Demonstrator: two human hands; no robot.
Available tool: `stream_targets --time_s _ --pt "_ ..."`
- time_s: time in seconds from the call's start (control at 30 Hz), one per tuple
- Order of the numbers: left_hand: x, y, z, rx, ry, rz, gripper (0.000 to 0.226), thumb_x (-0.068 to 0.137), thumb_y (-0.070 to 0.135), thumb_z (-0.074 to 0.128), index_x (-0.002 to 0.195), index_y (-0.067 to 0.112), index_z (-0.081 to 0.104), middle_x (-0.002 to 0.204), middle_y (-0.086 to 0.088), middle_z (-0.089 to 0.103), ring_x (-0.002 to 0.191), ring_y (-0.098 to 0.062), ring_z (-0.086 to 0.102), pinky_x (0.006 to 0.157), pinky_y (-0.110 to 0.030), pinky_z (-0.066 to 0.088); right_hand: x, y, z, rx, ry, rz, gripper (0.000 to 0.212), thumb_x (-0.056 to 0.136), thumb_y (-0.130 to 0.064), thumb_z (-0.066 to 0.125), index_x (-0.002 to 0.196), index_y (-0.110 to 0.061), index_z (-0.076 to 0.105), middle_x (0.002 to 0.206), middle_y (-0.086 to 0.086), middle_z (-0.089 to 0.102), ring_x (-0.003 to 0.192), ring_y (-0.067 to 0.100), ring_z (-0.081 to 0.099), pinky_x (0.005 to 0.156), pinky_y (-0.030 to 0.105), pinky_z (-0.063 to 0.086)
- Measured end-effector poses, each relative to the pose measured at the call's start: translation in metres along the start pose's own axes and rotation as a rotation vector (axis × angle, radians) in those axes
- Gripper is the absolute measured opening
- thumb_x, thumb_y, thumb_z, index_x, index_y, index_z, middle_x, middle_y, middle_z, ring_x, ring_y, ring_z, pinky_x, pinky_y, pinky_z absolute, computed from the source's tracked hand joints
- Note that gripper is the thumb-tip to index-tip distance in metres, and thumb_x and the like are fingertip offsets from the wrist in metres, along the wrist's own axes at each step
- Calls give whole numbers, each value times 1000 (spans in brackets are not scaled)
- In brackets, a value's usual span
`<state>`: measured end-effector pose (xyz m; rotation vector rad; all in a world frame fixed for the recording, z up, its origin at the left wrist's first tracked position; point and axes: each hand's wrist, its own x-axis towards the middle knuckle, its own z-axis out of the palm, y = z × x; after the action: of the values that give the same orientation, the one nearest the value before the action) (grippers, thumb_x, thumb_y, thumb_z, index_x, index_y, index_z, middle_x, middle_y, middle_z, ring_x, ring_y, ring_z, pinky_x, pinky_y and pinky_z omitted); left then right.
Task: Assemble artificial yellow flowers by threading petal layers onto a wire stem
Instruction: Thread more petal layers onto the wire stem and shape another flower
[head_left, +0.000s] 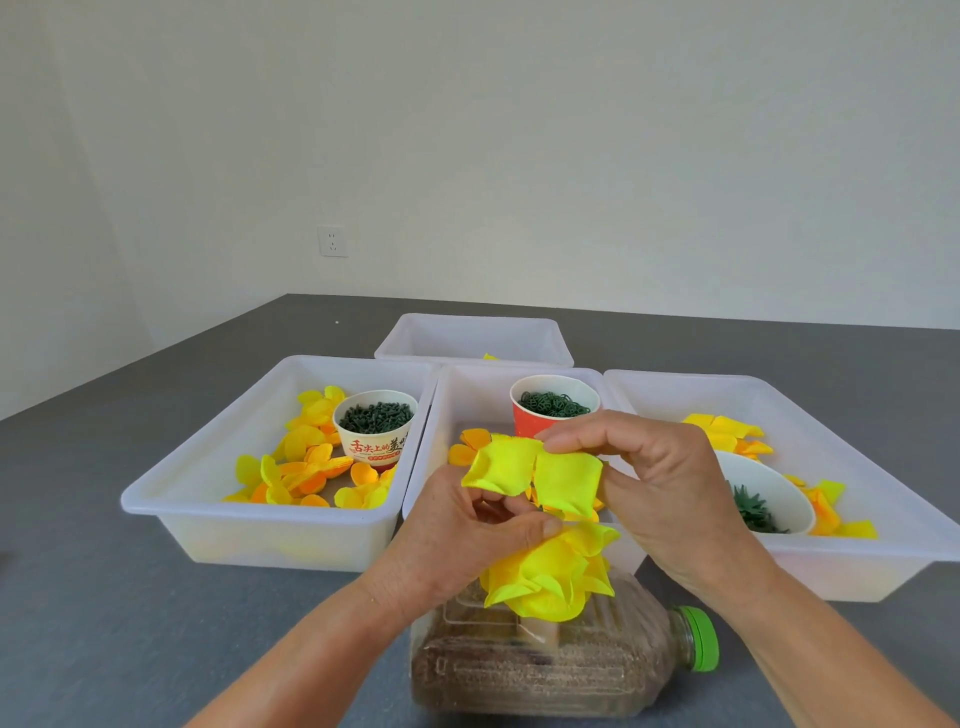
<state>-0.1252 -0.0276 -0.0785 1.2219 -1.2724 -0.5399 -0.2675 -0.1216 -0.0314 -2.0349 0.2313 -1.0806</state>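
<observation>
A bright yellow petal layer (535, 475) is held up between both hands, above the middle bin. My right hand (660, 488) pinches its top and right edge with thumb and fingers. My left hand (467, 540) grips it from below, fingers curled under the petals. Below the hands a partly built yellow flower (550, 577) stands over a plastic bottle (561, 670) that lies on its side, filled with brown grain. The wire stem is hidden by the petals and fingers.
Three white bins sit side by side: the left bin (171, 499) holds yellow-orange petals and a cup of dark green pieces (375, 421), the middle bin (470, 384) a red cup of green rings (553, 405), the right bin (883, 551) petals and a white bowl (769, 493). A fourth bin (472, 338) stands behind.
</observation>
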Motion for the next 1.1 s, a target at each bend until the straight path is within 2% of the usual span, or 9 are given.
stream_targets --time_s 0.1,0.2,0.3,0.4,0.5,0.63,0.87,1.0,1.1 --pt "0 1 1 7 3 1 19 67 27 75 74 10 71 73 1 73 70 -8 68 63 -18 52 1 -2 -1 -78 9 -56 35 74 8 70 80 -27 72 84 -5 73 84 11 67 79 30 54" --pt "-1 4 2 -6 -2 1 3 69 22 74 68 22 72 67 6 70 66 -4 66 61 -16 50 1 -4 0 -152 6 -169 26 75 2 71 86 -21 72 85 -7 71 83 5 65 77 21 52" --pt "0 4 2 28 -21 8 16 72 17 75 60 26 69 60 9 65 58 -2 59 57 -15 46 3 -2 0 -215 14 -227 29 72 4 72 89 -19 72 86 -14 69 83 -1 63 76 14 49" --pt "-1 7 2 -51 -35 -12 9 70 19 73 73 27 73 75 10 72 71 -4 68 63 -15 51 4 1 -1 -194 -6 -276 22 69 6 74 86 -8 74 86 1 71 83 8 65 77 26 53" --pt "-2 7 2 -69 -47 0 15 71 19 71 82 29 75 83 10 74 79 -4 70 66 -14 52 4 3 -1 -270 -20 -366 14 71 1 71 83 -5 75 87 3 68 84 9 62 75 25 52" --pt "-2 9 2 -78 -63 -3 24 75 13 70 82 35 75 82 14 73 79 -1 69 66 -13 51 6 7 -4 -447 21 -521 17 67 8 72 81 -2 74 84 6 69 82 13 60 72 31 50" --pt "0 2 0 15 -1 4 11 67 26 74 78 28 73 79 8 74 75 -5 68 65 -17 52 4 14 -2 -600 14 -640 6 68 2 73 72 -3 72 77 6 70 70 26 64 68 34 46" --pt "0 0 0 15 8 -20 27 65 24 74 85 6 72 82 -5 74 75 -13 68 67 -26 56 4 12 -2 -461 2 -543 7 68 -1 73 75 -2 72 81 4 71 76 17 63 73 31 49" --pt "-1 1 0 -8 18 -55 34 64 21 74 85 -5 69 80 -14 72 72 -16 65 65 -29 55 4 12 -2 -390 -21 -499 13 66 4 73 78 0 72 81 5 71 79 14 61 75 28 49"
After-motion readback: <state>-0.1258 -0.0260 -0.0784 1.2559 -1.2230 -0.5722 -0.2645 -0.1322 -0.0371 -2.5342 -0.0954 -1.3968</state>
